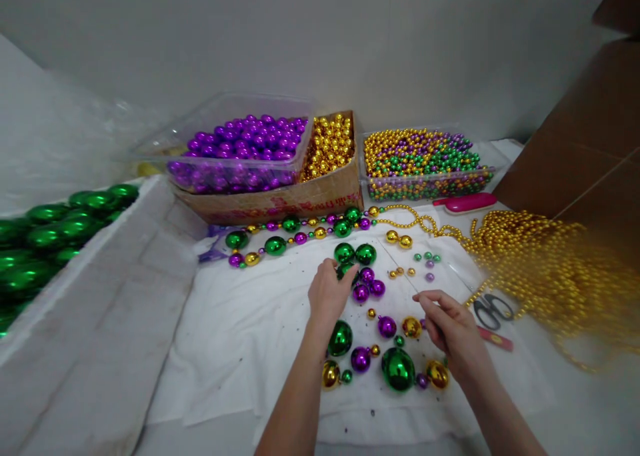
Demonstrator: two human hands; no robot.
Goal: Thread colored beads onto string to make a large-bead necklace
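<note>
My left hand [327, 295] reaches over a white cloth [240, 336] and closes its fingers on a green bead [349, 270] beside two other green beads [355, 253] and some purple beads [369, 284]. My right hand [450, 326] hovers to the right with its fingers pinched together; whatever thin thing it holds is too small to make out. Between and below the hands lie loose beads: a large green one [399, 368], gold ones [437, 373] and purple ones [361, 359]. A strung line of green, purple and gold beads [300, 233] runs along the cloth's far side.
At the back stand a clear tub of purple beads [240, 149], a cardboard box of gold beads [327, 146] and a clear tub of small mixed beads [420, 159]. A white box of big green balls [45, 233] is at left. Gold bead strands [540, 263], scissors [493, 309] and a pink tool [465, 203] lie at right.
</note>
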